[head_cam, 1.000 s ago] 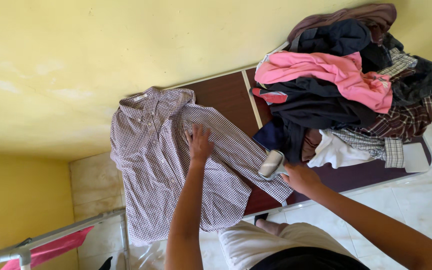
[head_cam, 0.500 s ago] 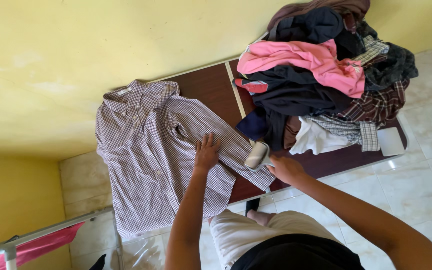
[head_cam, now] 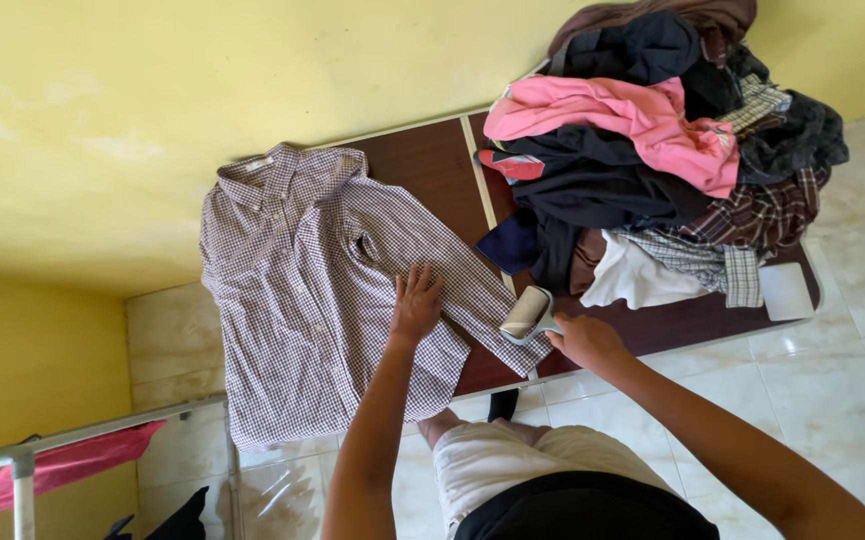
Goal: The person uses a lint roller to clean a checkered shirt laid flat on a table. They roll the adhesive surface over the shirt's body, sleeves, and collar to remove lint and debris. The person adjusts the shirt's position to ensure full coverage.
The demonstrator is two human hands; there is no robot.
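A purple-and-white checked shirt (head_cam: 302, 290) lies spread flat over the left end of a dark brown table (head_cam: 432, 175), its hem hanging past the near edge. My left hand (head_cam: 416, 300) presses flat on the shirt's sleeve, fingers apart. My right hand (head_cam: 584, 342) grips the handle of a lint roller (head_cam: 527, 314), whose pale roll rests on the sleeve's cuff end near the table's front edge.
A tall heap of clothes (head_cam: 652, 150), with a pink garment on top, covers the table's right half. A pale flat rectangle (head_cam: 784, 290) lies at the right corner. A yellow wall runs behind. A metal rack with red cloth (head_cam: 52, 465) stands at lower left on the tiled floor.
My left hand slid down the sleeve toward the cuff. The roller stayed on the sleeve's end with my right hand. The view shifted slightly.
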